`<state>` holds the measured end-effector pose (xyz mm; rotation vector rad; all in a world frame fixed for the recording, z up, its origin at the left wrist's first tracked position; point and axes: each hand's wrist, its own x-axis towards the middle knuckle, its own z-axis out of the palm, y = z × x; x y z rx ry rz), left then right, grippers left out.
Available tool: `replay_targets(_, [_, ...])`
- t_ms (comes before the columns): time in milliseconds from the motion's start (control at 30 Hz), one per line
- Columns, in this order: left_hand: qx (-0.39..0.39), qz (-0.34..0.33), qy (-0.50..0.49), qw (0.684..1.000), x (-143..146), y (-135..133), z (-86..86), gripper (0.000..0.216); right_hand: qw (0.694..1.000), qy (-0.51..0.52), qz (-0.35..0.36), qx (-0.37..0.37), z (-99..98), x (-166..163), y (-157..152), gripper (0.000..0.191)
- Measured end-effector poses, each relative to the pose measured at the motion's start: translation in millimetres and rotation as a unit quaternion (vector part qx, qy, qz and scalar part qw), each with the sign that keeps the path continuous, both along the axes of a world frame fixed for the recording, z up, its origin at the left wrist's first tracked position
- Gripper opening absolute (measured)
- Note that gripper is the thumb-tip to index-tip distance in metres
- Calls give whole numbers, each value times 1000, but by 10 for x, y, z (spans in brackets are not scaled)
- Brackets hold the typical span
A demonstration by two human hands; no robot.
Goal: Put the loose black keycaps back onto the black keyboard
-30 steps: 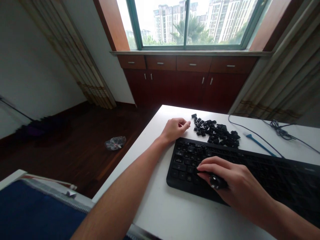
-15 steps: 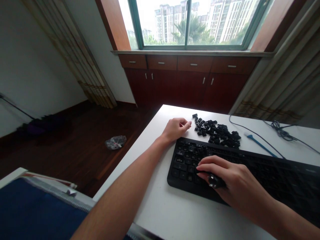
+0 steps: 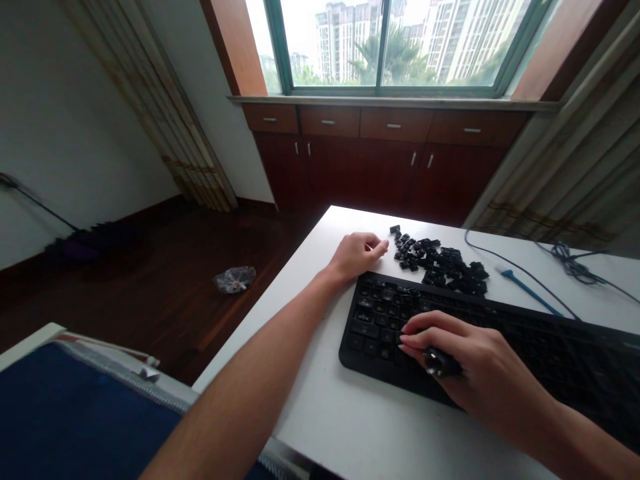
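The only view looks forward and down from the wearer's head, near the keyboard (image 3: 540, 347) toward four o'clock, taking in floor (image 3: 185, 250) at nine and the farther window (image 3: 383, 47) between twelve and one.

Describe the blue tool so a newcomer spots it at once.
Find the white table, then the black keyboard. Just past its far edge, right of the heaped black pieces, lies the blue tool, the only blue thing among dark neighbours.

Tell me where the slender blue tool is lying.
In the head view's right half, the slender blue tool lies on the white tabletop just beyond the black keyboard, between the pile of small black keys and a thin black cable.
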<state>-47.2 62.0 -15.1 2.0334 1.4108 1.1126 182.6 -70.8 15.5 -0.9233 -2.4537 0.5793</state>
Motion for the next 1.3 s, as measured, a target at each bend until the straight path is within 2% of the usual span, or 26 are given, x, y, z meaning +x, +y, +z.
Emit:
replay_targets(233, [-2, -2, -3, 1000, -3, 23, -41, 32, 1000, -7, 1, -9, 51, -5, -17, 13])
replay_targets(367, [-1, -1, -4, 1000, -4, 28, -47, 33, 997, 65, -23, -31, 127, -15, -2, 6])
replay_targets(467, [0, 1, -4, 1000, -6, 25, -44, 33, 978, 155, -85, -110, 255, -56, 9, 32])
replay_targets(533, [2, 3, -3, 1000, -7, 23, -44, 33, 949, 231, -116, -180, 378, -113, 0, 45])
replay_targets(633, [4, 6, -4, 1000, -8, 23, -51, 33, 899, 345, -62, -262, 529, -250, -30, 54])
replay_targets(700, [6, 7, -5, 1000, -6, 24, -56, 33, 882, 366, -3, -295, 528, -365, -35, 56])
replay_targets(867, [6, 1, -10, 1000, -2, 23, -60, 34, 895, 294, 51, -331, 259, -593, 45, 57])
replay_targets(967, [0, -11, -14, 1000, -7, 17, -45, 35, 880, 316, 65, -349, 321, -593, 89, 58])
replay_targets(1067, [-6, -41, -17, 999, -18, -6, 10, 35, 888, 352, 31, -295, 565, -489, 178, 57])
replay_targets(1133, [-7, -72, -19, 997, -21, -45, 86, 34, 922, 324, -21, -210, 674, -375, 298, 54])
replay_targets(1200, [-12, -128, -18, 992, -18, -106, 195, 31, 974, 196, -91, -72, 671, -237, 448, 44])
replay_targets(1233, [-19, -170, -13, 985, -13, -144, 258, 29, 988, 117, -103, -7, 629, -163, 523, 34])
replay_targets(1300, [-39, -251, 7, 967, 3, -224, 383, 26, 995, 2, -65, 71, 499, -22, 648, 15])
